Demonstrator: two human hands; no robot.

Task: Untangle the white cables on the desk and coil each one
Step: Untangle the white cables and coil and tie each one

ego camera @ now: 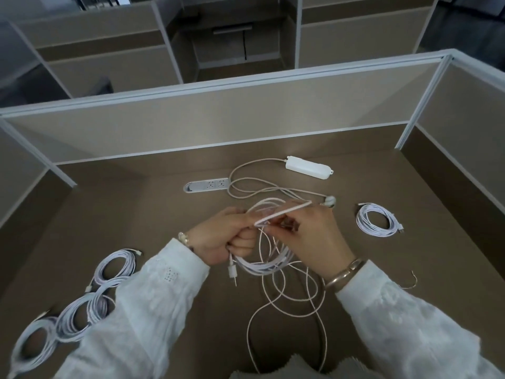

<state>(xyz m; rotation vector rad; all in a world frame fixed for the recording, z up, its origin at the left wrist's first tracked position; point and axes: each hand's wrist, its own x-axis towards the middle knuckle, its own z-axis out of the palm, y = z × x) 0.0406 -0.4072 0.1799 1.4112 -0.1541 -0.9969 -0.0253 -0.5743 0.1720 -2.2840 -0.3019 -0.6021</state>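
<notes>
My left hand (226, 239) grips a part-wound bundle of white cable (262, 265) above the middle of the brown desk (164, 209), and a plug end (231, 272) hangs below the fist. My right hand (314, 236) pinches a strand of the same cable (284, 213), drawn taut between the two hands. The loose rest of the cable (287, 305) trails in loops toward the near edge. Several coiled white cables (82, 315) lie at the near left, and one more coil (378, 220) lies at the right.
A white power strip (307, 167) with its cord (246, 187) lies at the back of the desk. A metal socket plate (207, 185) is set into the desk top. Partition walls (218, 127) close the back and both sides. A thin wire hook (411, 280) lies near my right sleeve.
</notes>
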